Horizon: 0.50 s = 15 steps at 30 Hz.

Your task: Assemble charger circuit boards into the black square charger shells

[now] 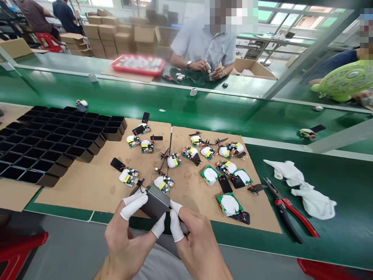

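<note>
At lower centre, the left hand, wearing white fingertip covers, is gripping a dark grey box-shaped casing, its grip closed around it; the right hand is curling at its right edge, its hold impossible to tell. Open black rectangular boxes are filling the left. Upper centre-left, a red plastic tray is holding white pieces. Green circuit boards are covering brown cardboard; red-handled pliers are lying right.

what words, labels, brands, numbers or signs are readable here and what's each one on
No text is readable.
Gray case: no lettering seen on the sides that show.
Circuit boards: any print is too small.
Pliers: no readable marks.
Cardboard boxes and green fan: any markings are too blurred.
</note>
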Tool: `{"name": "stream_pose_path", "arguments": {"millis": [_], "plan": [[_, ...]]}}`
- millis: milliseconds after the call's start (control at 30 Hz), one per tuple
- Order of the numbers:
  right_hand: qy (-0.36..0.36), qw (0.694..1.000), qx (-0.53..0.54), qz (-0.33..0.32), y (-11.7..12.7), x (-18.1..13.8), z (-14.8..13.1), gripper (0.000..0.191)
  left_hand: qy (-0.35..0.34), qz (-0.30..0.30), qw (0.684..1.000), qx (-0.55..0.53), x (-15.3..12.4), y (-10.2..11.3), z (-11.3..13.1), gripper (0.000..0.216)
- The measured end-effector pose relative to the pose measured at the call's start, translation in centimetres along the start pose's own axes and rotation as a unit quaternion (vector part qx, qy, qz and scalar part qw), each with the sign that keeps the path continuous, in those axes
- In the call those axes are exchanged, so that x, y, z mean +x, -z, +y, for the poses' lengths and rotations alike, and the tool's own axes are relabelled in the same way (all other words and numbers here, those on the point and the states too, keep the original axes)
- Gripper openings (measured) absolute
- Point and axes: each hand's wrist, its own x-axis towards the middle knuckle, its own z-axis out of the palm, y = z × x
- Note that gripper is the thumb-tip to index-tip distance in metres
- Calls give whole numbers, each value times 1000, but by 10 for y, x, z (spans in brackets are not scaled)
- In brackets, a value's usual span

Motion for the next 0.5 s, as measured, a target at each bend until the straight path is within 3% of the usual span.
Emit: {"name": "stream_pose_path", "arguments": {"millis": [100, 233, 333, 433, 500], "plan": [[-12, 1000, 6, -18, 4, -5, 2, 34, 21, 17, 999, 19, 1, 0, -8, 50], [-38, 999, -14, 19, 22, -1, 24, 34, 99, 60, 993, -26, 7, -3, -31, 56], [-41, 984, -145, 93, 37, 16, 57, 38, 157, 65, 980, -99, 7, -12, -42, 55], [-9, 937, -299, 182, 40, 36, 91, 32, 198, 100, 964, -144, 2, -28, -42, 52], [43, 938, -305, 161, 33, 47, 112, 24, 196, 135, 958, -161, -2, -38, -42, 55]]}}
